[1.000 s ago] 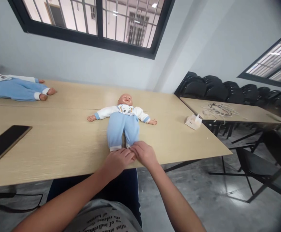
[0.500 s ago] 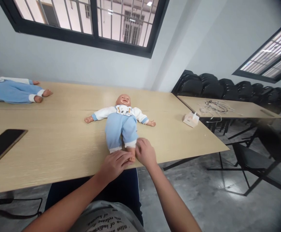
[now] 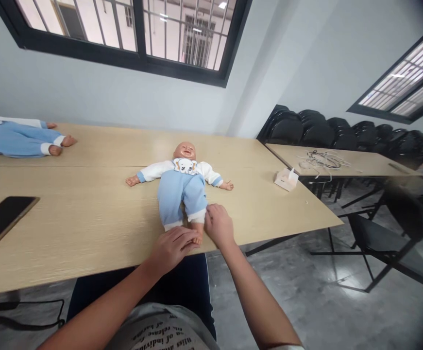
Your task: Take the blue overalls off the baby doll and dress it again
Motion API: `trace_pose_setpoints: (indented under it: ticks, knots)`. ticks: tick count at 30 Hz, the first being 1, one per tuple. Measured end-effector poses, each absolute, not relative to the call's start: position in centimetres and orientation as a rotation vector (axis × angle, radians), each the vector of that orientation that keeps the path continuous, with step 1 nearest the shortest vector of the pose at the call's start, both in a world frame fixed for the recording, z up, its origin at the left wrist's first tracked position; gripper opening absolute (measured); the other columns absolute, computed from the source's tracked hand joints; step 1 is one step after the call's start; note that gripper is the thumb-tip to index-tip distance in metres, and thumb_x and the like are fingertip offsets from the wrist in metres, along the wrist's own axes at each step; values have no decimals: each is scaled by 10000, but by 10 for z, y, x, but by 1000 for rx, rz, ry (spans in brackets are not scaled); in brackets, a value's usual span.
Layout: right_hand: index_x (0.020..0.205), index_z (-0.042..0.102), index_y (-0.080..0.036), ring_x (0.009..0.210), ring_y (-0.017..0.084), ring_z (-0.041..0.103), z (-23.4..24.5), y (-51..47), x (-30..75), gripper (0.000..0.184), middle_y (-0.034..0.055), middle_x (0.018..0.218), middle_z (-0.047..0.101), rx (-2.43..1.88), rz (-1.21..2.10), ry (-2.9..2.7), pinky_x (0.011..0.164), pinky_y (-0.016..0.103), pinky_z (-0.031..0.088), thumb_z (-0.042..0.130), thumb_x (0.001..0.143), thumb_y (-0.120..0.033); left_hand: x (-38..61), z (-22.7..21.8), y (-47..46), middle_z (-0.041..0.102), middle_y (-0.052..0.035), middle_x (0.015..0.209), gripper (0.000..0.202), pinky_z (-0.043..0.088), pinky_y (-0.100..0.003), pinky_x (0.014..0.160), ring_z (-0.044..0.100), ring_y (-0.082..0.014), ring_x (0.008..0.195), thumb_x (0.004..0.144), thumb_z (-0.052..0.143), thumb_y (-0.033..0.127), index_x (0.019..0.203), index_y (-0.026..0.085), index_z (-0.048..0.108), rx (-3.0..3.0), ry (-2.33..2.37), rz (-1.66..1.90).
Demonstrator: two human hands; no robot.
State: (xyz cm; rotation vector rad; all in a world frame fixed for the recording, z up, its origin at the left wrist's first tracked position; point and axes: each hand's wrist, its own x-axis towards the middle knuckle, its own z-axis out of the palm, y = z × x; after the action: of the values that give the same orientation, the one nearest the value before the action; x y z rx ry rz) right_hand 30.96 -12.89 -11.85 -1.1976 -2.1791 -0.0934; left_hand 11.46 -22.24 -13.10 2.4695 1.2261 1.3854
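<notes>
A baby doll (image 3: 182, 187) in a white top and light blue trousers lies on its back in the middle of the wooden table (image 3: 87, 218), head away from me and arms spread. My left hand (image 3: 171, 247) lies over the doll's feet at the table's near edge, fingers curled on a foot. My right hand (image 3: 217, 224) pinches the white cuff of the doll's trouser leg, which sits pushed up so the bare shin and foot show.
A second doll (image 3: 22, 140) in the same clothes lies at the table's far left. A black phone (image 3: 2, 221) rests on the left. A small white box (image 3: 286, 179) sits near the right corner. Cables (image 3: 322, 160) lie on another table, with stacked black chairs (image 3: 342, 131) behind.
My right hand has slid the trouser cuff up the doll's leg, baring the shin and foot. My left hand has stayed on the feet.
</notes>
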Motion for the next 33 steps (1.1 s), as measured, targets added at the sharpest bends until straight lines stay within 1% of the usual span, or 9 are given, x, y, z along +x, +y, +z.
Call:
trace_pose_setpoints:
  ticks: [5, 9, 12, 16, 19, 22, 25, 30, 33]
  knots:
    - [801, 567, -219, 782, 216, 543, -115, -147, 312, 159, 45, 787, 590, -1098, 138, -2312, 673, 323, 422, 498, 927, -150, 116, -132, -222, 759, -40, 1086, 187, 586, -354, 954, 708, -183, 1048, 995, 631, 213, 1182, 234, 634, 2505, 1261, 1392]
    - [814, 570, -219, 767, 205, 549, -113, -165, 324, 168, 33, 780, 585, -908, 326, -2404, 672, 317, 430, 478, 949, -177, 117, -130, -222, 758, -36, 1129, 209, 576, -352, 977, 703, -181, 1078, 988, 640, 192, 1192, 233, 626, 2508, 1313, 1412]
    - [846, 599, -214, 764, 200, 566, -107, -171, 330, 173, 35, 791, 607, -900, 326, -2426, 670, 316, 438, 486, 977, -207, 117, -128, -222, 756, -38, 1148, 225, 573, -346, 979, 704, -178, 1079, 989, 638, 191, 1211, 229, 622, 2537, 1302, 1399]
    - [1027, 656, -202, 835, 207, 610, -90, -162, 328, 158, 60, 880, 654, -997, 208, -2361, 694, 313, 468, 529, 1012, -295, 117, -129, -222, 758, -35, 1133, 237, 575, -343, 976, 703, -177, 1079, 995, 631, 206, 1231, 218, 623, 2641, 1232, 1313]
    - [1237, 653, -233, 935, 222, 625, -76, -149, 321, 279, 76, 1009, 682, -931, 109, -2525, 704, 307, 476, 598, 1007, -381, 118, -133, -221, 757, -29, 1113, 227, 580, -347, 963, 703, -180, 1069, 1000, 623, 212, 1227, 219, 628, 2694, 1208, 1291]
    - [1118, 710, -254, 930, 208, 614, -70, -140, 314, 177, 63, 998, 685, -834, 58, -2688, 693, 295, 454, 583, 1026, -337, 118, -137, -219, 754, -19, 1077, 196, 580, -348, 946, 705, -180, 1044, 1000, 624, 213, 1194, 226, 639, 2705, 1241, 1275]
    - [982, 716, -237, 888, 186, 606, -75, -143, 311, 189, 51, 947, 676, -770, 171, -2689, 712, 288, 455, 542, 1044, -281, 119, -140, -218, 746, -22, 1019, 128, 575, -358, 917, 707, -189, 997, 1001, 622, 234, 1126, 221, 652, 2700, 1295, 1223]
    - [983, 687, -231, 906, 196, 616, -92, -143, 327, 183, 54, 928, 668, -795, 435, -2497, 778, 309, 487, 522, 1043, -283, 118, -134, -222, 746, -23, 1054, 127, 549, -348, 889, 696, -180, 982, 1012, 604, 257, 1130, 235, 647, 2657, 1285, 1167]
    - [994, 678, -222, 932, 234, 611, -98, -105, 352, 185, 78, 951, 673, -1001, 318, -2297, 839, 368, 492, 511, 1030, -293, 121, -111, -221, 743, -20, 1035, 128, 530, -349, 833, 679, -188, 934, 993, 624, 346, 1053, 236, 653, 2581, 1312, 1044]
